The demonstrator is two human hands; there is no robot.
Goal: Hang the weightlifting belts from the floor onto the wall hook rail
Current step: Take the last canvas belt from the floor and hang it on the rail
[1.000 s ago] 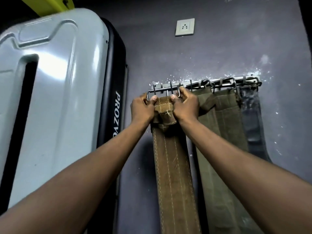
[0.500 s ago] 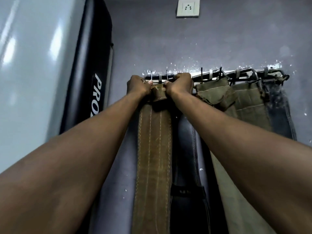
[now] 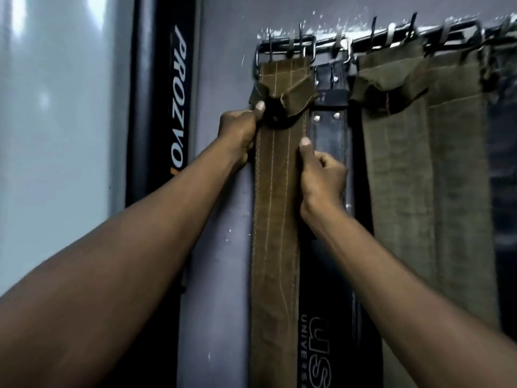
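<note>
A brown stitched weightlifting belt (image 3: 275,219) hangs by its metal buckle from the left end of the wall hook rail (image 3: 361,37). My left hand (image 3: 240,133) grips the belt's left edge just under its folded top loop. My right hand (image 3: 321,175) pinches the belt's right edge a little lower. A black leather belt (image 3: 331,127) hangs right behind and beside the brown one. Two olive canvas belts (image 3: 402,163) hang further right on the same rail.
A tall black and grey machine panel (image 3: 167,107) with white lettering stands against the wall left of the rail. A dark belt (image 3: 503,163) hangs at the far right edge. The grey wall (image 3: 223,65) shows between the panel and the belts.
Both hands have slid down from the buckle at the rail onto the belt's edges below the loop. The brown belt now hangs from the rail by its buckle. The view has moved closer.
</note>
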